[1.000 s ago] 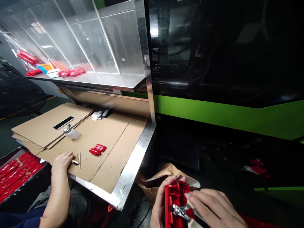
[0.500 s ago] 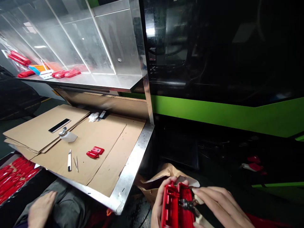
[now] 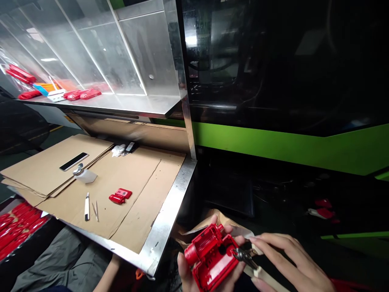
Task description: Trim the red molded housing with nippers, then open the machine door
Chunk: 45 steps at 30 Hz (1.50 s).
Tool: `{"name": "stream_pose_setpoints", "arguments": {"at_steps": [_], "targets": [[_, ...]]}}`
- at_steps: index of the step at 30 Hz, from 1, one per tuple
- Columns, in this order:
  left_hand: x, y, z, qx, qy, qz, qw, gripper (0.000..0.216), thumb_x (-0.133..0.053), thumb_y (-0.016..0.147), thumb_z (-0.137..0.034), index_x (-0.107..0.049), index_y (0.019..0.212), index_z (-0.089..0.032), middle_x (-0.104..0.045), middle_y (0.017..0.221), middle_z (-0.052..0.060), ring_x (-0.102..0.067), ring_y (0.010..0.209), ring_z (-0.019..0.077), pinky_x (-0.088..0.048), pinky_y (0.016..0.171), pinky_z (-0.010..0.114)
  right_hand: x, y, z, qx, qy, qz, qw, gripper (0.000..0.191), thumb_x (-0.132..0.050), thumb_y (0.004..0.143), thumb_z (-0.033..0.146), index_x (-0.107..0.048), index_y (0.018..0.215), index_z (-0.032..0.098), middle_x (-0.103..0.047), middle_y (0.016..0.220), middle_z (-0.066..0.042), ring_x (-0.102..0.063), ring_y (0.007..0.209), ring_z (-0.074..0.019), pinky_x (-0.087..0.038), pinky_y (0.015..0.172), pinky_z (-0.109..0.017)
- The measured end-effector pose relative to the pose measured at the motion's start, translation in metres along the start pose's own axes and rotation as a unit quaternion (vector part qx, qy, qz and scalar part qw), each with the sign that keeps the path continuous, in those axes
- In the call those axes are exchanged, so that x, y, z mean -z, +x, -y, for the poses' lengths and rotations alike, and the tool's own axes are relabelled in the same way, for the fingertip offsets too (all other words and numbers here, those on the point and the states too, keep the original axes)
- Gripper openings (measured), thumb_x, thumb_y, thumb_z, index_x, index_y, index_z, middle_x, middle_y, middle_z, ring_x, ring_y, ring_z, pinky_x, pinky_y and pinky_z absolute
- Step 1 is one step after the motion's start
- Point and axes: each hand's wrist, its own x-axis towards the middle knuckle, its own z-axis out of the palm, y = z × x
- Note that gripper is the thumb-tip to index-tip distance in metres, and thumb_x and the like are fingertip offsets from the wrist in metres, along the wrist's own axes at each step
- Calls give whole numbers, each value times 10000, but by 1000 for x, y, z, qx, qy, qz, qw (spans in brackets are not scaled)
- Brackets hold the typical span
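At the near right edge of the view, below the steel-edged surface [image 3: 170, 215], both hands meet over a red plastic part [image 3: 211, 255]. The left hand [image 3: 194, 280] cradles the part from beneath, fingers wrapped round its lower edge and thumb side, so its grip is closed on the part, which is tilted with its hollow inner side facing up. The right hand [image 3: 291, 263] holds small metal-nosed pliers [image 3: 244, 257] by pale handles, its grip closed round them, and the jaws' tip sits right at the right-hand rim of the part, touching or just beside it; I cannot tell whether they bite anything yet.

Judging from this, the work on this piece looks to be in its middle: the part is picked up and presented, the tool is at the edge, but nothing shows trimmed off or set down.

A crumpled brown paper bag [image 3: 209, 225] lies just behind the hands. On the cardboard-covered surface farther left rest a small red piece [image 3: 120, 195], a slim knife [image 3: 86, 206] and a phone [image 3: 73, 161], all well apart from the hands. At the far left, low down, a tray of red parts [image 3: 18, 229] sits beside the surface, and more red pieces [image 3: 82, 94] lie on the upper shelf.
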Motion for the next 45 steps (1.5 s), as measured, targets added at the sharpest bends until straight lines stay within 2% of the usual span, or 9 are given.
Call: {"name": "stream_pose_setpoints", "arguments": {"at_steps": [5,9,11,14,17,28,32,38,45], "targets": [[-124,-21,-51,-38,-179,106,977,1132,-104,685,-1001,-356,1549,-314,-475,1526,125,-387,1429,422,-364,1134,646,3,7,2,4,37,12,999,340,-684,901,291,-651,1207,143,-676,978,-90,-661,912,-198,-599,735,-287],[-170,-34,-96,-70,-514,199,832,1003,-338,729,-963,-508,1461,-300,-588,1416,117,-466,1369,396,-316,1183,552,5,18,3,30,30,27,999,278,-668,925,311,-671,1153,153,-688,950,-61,-656,877,-169,-559,755,-278],[-180,-35,-108,-76,-586,202,781,992,-266,811,-911,-531,1446,-196,-647,1315,162,-561,1260,360,-309,1186,521,7,28,4,53,36,20,998,241,-664,933,325,-697,1104,159,-709,945,-41,-660,885,-156,-536,794,-266],[-186,-37,-118,-64,-630,180,753,1047,-67,887,-824,-534,1419,-52,-660,1226,243,-616,1133,335,-310,1171,531,13,43,8,68,42,28,996,201,-642,954,315,-716,1067,166,-738,964,-20,-666,915,-157,-501,849,-280],[-189,-39,-124,-53,-642,163,748,1046,-146,889,-831,-586,1357,-5,-666,1153,256,-609,1103,325,-346,1148,485,16,52,16,77,38,73,994,241,-558,1011,332,-707,1095,162,-746,1024,-15,-663,953,-163,-463,899,-315],[-180,-39,-117,-59,-602,201,770,984,-132,923,-776,-492,1437,-18,-619,1288,237,-445,1359,362,-256,1211,454,-5,59,34,159,-19,66,985,242,-516,979,140,-737,1078,135,-753,991,-12,-644,952,-199,-398,1003,-428],[-179,-41,-122,-52,-609,194,767,1020,-42,925,-759,-494,1428,4,-623,1290,244,-469,1352,358,-239,1218,449,-10,62,34,176,-27,64,982,255,-516,952,108,-742,1066,139,-746,986,-18,-637,944,-210,-407,948,-427],[-177,-41,-121,-46,-611,173,771,960,-222,925,-765,-502,1420,8,-647,1274,221,-544,1285,346,-222,1224,404,-13,61,35,177,-30,71,981,283,-511,920,70,-743,1063,147,-746,999,-11,-638,944,-204,-412,925,-425],[-173,-39,-121,-74,-576,202,789,970,-81,941,-737,-550,1398,-22,-651,1234,253,-550,1267,354,-280,1198,474,-16,63,38,194,-39,72,978,269,-524,909,65,-737,1050,148,-750,1032,-3,-637,955,-195,-414,915,-429]]}}
